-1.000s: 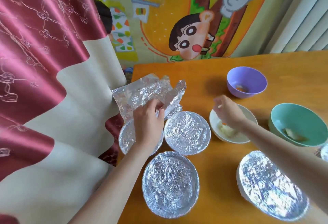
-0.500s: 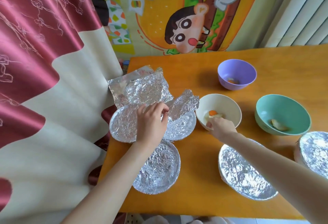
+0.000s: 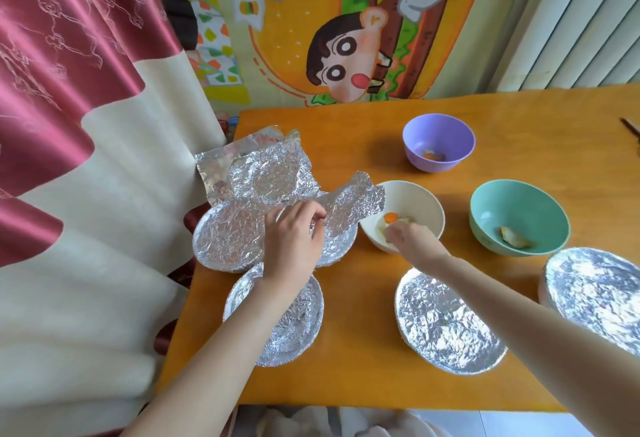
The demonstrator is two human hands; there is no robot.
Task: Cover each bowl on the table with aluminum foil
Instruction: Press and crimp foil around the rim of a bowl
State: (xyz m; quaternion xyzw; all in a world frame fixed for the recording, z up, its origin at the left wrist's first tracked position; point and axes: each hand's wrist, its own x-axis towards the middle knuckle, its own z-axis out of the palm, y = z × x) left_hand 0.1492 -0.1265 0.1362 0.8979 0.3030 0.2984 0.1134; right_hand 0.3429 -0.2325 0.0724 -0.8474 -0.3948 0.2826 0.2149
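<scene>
My left hand (image 3: pixel 293 242) pinches a crumpled foil sheet (image 3: pixel 353 206) and holds it up beside the white bowl (image 3: pixel 420 201). More loose foil (image 3: pixel 263 173) lies behind it at the table's left edge. My right hand (image 3: pixel 410 238) grips the near rim of the white bowl, which holds a bit of food. Uncovered too are the purple bowl (image 3: pixel 438 135) and the teal bowl (image 3: pixel 519 204). Several bowls wear foil: one at the left (image 3: pixel 227 239), one under my left wrist (image 3: pixel 298 325), one in front (image 3: pixel 446 322), one at the right edge (image 3: pixel 595 291).
The orange table (image 3: pixel 363 367) ends close to me and on the left, where a red and cream curtain (image 3: pixel 86 159) hangs against it. A cartoon cloth hangs behind. A dark thin object (image 3: pixel 630 126) lies at the far right.
My right hand slid from the white bowl's far side to its near rim. My left hand lifted one foil sheet off the stack toward the white bowl.
</scene>
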